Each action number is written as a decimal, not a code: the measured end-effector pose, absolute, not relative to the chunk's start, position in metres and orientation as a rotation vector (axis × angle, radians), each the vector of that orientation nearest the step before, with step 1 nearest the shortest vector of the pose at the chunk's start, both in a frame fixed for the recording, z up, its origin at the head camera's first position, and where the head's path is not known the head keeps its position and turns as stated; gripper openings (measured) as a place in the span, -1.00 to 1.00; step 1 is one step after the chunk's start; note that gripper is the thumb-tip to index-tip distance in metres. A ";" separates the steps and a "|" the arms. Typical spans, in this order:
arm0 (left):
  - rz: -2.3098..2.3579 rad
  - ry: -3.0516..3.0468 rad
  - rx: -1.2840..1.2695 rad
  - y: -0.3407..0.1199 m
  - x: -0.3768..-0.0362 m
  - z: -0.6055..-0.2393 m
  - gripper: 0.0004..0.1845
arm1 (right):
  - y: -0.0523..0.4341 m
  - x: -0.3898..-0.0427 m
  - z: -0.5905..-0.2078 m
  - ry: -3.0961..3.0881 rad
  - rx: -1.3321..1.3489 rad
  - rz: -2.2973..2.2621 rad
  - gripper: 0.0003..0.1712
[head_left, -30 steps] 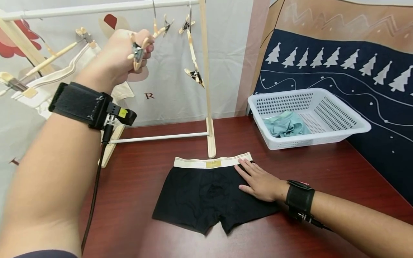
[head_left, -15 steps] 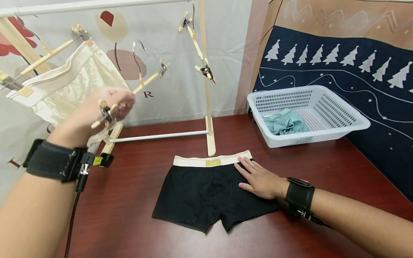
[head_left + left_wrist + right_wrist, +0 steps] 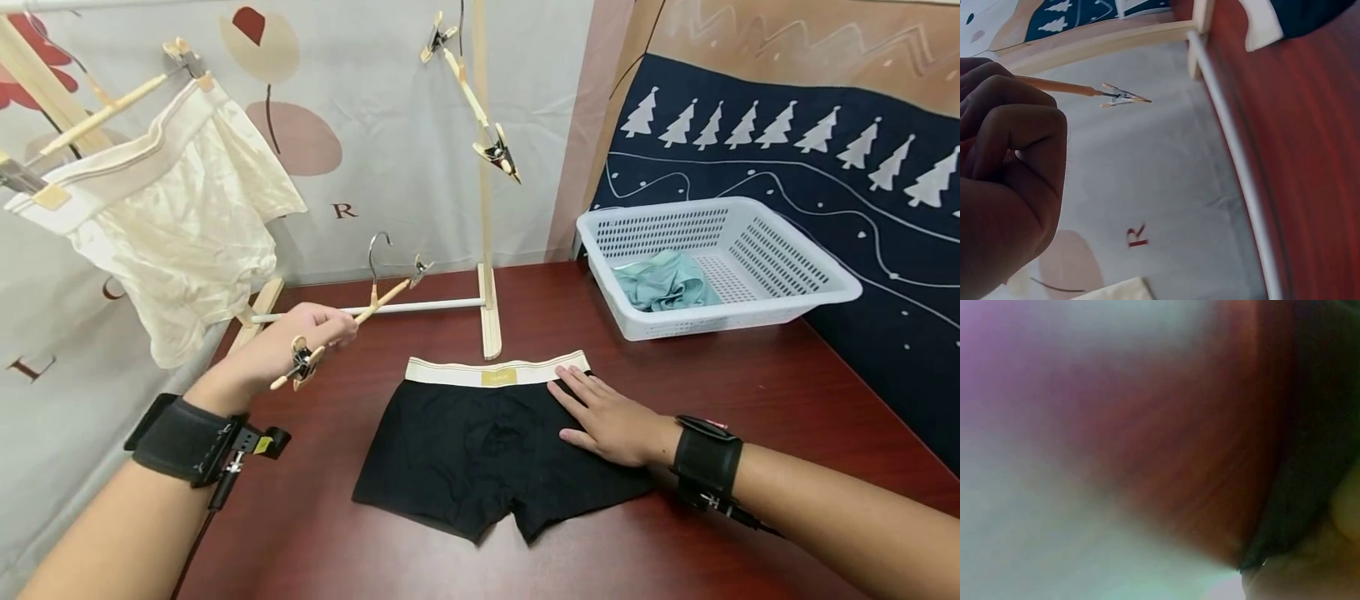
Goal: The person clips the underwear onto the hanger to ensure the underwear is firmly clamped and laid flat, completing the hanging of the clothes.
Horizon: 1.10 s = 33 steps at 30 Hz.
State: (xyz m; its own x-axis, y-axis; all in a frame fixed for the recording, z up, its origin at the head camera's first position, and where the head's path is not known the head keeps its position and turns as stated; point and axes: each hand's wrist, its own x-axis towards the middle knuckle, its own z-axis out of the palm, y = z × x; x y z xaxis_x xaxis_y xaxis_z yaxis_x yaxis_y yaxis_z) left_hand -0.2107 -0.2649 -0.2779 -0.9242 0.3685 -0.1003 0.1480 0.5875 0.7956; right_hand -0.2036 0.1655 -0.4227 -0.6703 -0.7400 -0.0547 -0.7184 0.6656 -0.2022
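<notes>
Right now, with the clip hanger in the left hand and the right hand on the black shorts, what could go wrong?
1. The left hand grips the hanger near one clip only, so its hook and far clip may swing and catch the wooden rack.
2. The right hand presses just one side of the black shorts; the waistband's free end could slide or wrinkle when clipped.
</notes>
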 end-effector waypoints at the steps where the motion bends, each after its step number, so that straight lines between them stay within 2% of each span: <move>1: 1.255 2.550 0.434 -0.264 -0.210 -0.281 -0.67 | 0.167 -0.204 -0.425 2.749 -1.227 -0.260 -0.21; 8: 1.272 2.429 0.515 -0.250 -0.208 -0.297 -0.62 | 0.161 -0.213 -0.405 2.778 -1.115 -0.380 -0.27; 12: 1.263 2.347 0.611 -0.242 -0.207 -0.304 -0.60 | 0.148 -0.238 -0.379 2.795 -1.040 -0.646 -0.34; 19: 1.268 2.113 0.725 -0.224 -0.204 -0.316 -0.53 | 0.128 -0.283 -0.354 2.587 -0.978 -0.979 -0.23; 27: 1.236 2.029 0.810 -0.212 -0.212 -0.321 -0.55 | 0.135 -0.295 -0.360 2.349 -0.929 -1.164 -0.71; 33: 1.343 2.011 0.729 -0.222 -0.221 -0.326 -0.62 | 0.144 -0.295 -0.364 2.247 -0.862 -1.334 -0.80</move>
State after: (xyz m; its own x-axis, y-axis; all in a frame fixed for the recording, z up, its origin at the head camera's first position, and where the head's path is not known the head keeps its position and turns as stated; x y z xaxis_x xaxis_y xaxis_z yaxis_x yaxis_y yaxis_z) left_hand -0.2212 -0.2220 -0.3256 -0.6650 0.7247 -0.1808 0.1105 0.3349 0.9358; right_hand -0.2954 0.1441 -0.3638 -0.7360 -0.6768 -0.0181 -0.3083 0.3589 -0.8810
